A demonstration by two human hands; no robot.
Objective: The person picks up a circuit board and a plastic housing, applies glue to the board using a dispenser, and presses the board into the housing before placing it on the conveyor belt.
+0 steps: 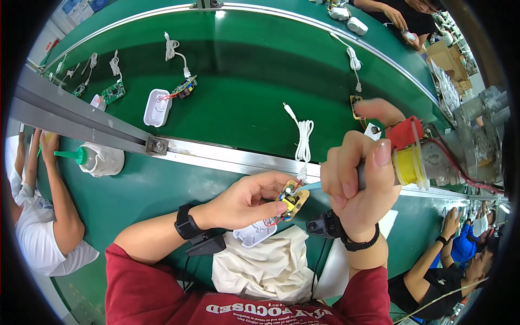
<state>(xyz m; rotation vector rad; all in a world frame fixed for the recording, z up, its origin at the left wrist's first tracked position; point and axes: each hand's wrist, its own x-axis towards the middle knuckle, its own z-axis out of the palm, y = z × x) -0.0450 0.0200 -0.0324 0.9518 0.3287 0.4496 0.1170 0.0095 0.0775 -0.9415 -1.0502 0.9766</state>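
My left hand (244, 200) pinches a small circuit board (292, 201) with a yellow transformer between thumb and fingers. My right hand (360, 181) wraps round a thick grey tubular tool (433, 160) with a red switch and yellow tape; its index finger is raised off the grip. The tool's thin bluish nozzle (314, 186) reaches the board's upper edge; whether it touches is too small to tell. A coiled white cable (304, 138) runs from beside the board onto the green belt. Below the board, red wires lead to a white plastic housing half (255, 233).
A crumpled cream cloth (265, 262) lies before me. A metal rail (216, 157) divides my bench from the green belt (238, 103), which carries a white housing (157, 107) and several boards with cables. A cloth-wrapped, green-capped bottle (100, 160) stands left. Co-workers sit left, right and across.
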